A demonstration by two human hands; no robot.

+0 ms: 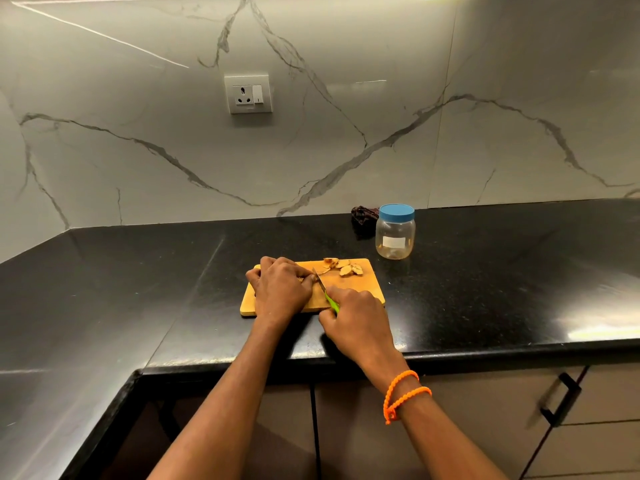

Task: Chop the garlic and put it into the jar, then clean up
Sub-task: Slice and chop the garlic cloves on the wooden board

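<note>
Right hand (pixel 356 323): nearest the counter edge, just right of the board's near side; fingers curled round the green handle of the knife (pixel 325 292), blade angled up toward the left hand.

Left hand (pixel 280 289): on the board's left half, fingers bunched and pressing down on a garlic piece (pixel 304 278) that is almost wholly hidden beneath them. Risk, judged: the blade meets the garlic right beside these fingertips, so a slip or a rolling piece could nick them.

Board (pixel 370 289): wooden, flat on the black counter (pixel 138 289). Risk, judged: it may skid on the glossy surface under pressure.

Slices (pixel 343 266): a small pile at the board's far edge; could be knocked off toward the counter.

Jar (pixel 395 233): beyond the board's far right corner, apart from it; clear, blue lid on, apparently empty. Must be opened before filling.

Dark cloth (pixel 364 214): behind the jar, to the left.
</note>
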